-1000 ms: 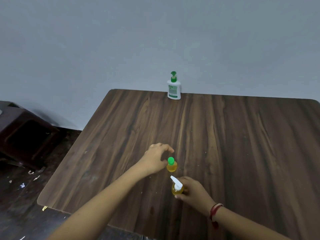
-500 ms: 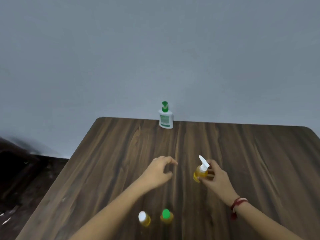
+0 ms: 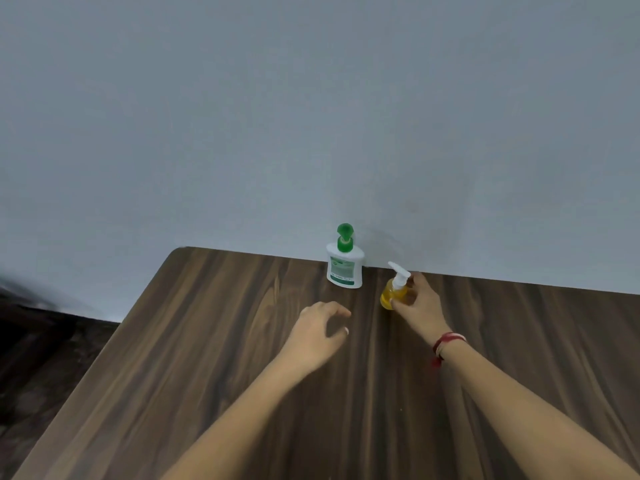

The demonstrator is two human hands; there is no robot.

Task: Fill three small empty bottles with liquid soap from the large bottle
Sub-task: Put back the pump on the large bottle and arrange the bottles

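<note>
Count: two bottles, two hands, one table.

One large bottle (image 3: 344, 268) is recorded standing upright at the far edge of the table (image 3: 207, 341), against the wall (image 3: 311, 116). Its body is white, opaque plastic, flattened and broad-shouldered, with a pale printed label whose text is too small to be read. It is topped by a green pump head (image 3: 345, 237).

One small bottle (image 3: 390, 295) is recorded just to the right of the large bottle, near it but apart from it. It is clear and rounded, is seen to contain yellow liquid, and is fitted with a white pump head (image 3: 399, 274) whose nozzle is angled up and to the left. It is held by the right hand (image 3: 420, 308): the grip is closed around the bottle's body, the fingers curled on its right side. Whether its base rests on the table cannot be determined.

The left hand (image 3: 320, 336) is held over the table near the middle, palm down, with the fingers loosely curled. Nothing is held in its grip.

A red thread band (image 3: 446, 342) is noted on the right wrist.

The table is finished in dark brown wood grain with lengthwise streaks, matte, with a rounded far-left corner. The wall is plain, smooth and pale grey-blue. A dark floor (image 3: 34, 358) is seen at the left, blurred.
</note>
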